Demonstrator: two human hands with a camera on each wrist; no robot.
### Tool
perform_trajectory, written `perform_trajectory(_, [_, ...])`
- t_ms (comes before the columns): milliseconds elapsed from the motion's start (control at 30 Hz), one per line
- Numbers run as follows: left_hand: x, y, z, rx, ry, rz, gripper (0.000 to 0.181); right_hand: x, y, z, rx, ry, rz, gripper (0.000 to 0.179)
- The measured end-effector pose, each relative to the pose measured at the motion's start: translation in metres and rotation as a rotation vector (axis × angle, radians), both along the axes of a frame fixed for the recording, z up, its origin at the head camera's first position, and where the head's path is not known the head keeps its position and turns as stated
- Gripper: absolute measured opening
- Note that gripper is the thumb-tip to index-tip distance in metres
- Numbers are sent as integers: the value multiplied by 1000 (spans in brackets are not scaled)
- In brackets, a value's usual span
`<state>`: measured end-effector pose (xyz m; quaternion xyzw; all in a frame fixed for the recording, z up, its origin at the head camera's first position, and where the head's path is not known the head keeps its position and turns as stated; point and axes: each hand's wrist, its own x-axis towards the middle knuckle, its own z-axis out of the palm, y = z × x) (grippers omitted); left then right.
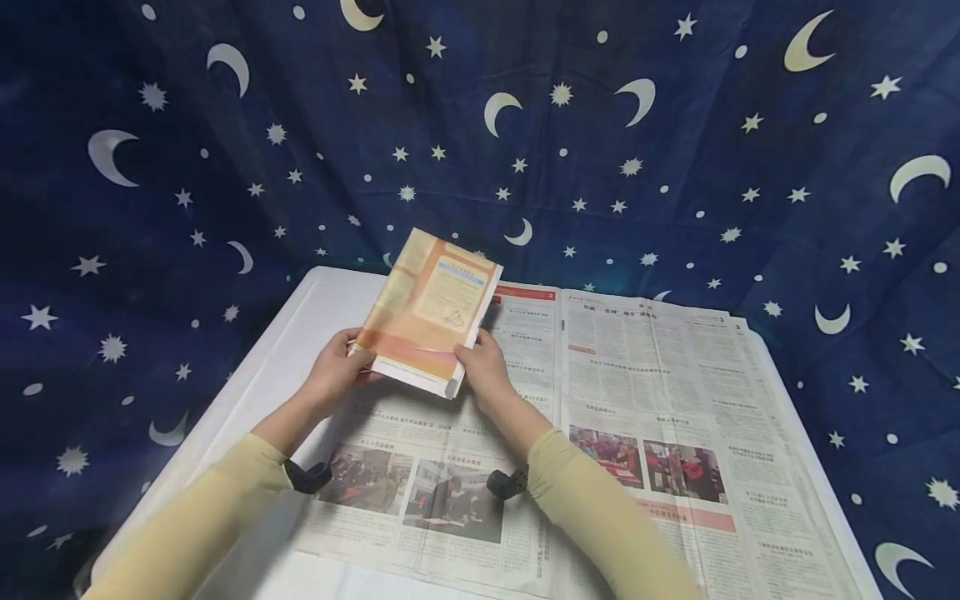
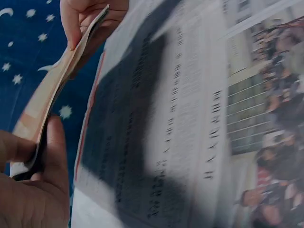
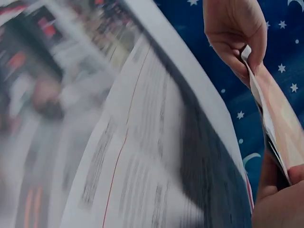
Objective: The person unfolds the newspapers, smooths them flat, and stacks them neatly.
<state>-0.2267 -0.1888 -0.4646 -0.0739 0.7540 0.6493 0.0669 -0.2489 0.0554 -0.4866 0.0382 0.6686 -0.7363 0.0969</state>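
An orange-and-cream book [image 1: 431, 317] with white page edges is held up, tilted, above the table in the head view. My left hand [image 1: 337, 367] grips its lower left corner, thumb on the near face. At the lower right edge my right hand [image 1: 486, 367] pinches it the same way. Seen nearly edge-on in the left wrist view, the book [image 2: 50, 92] looks thin, with the left thumb and fingers [image 2: 56, 147] on either side of it. The right wrist view also shows the book [image 3: 273, 114] edge-on between both hands.
Spread newspaper [image 1: 645, 375] with printed photos covers much of the white table [image 1: 281, 333]. Behind the table hangs a dark blue cloth [image 1: 450, 108] with moons and stars. Dark bands [image 1: 307, 477] sit on both wrists, over yellow sleeves [image 1: 600, 517].
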Motion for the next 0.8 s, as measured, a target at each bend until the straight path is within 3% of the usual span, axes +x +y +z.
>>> perform_trajectory(167, [5, 10, -8, 6, -77, -103, 63, 5, 28, -3, 106, -9, 40, 60])
perform_trajectory(333, [7, 22, -12, -33, -140, -225, 59, 18, 59, -5, 177, 6, 96, 60])
perform_trajectory(500, [7, 45, -15, 20, -158, -338, 54, 37, 92, -11, 187, -11, 135, 58])
perform_trajectory(600, [11, 64, -17, 60, -161, -388, 53, 49, 113, -14, 246, -29, 116, 57])
perform_trajectory(800, [19, 102, -24, 24, -138, -478, 60, 70, 155, -19, 313, -71, 78, 57])
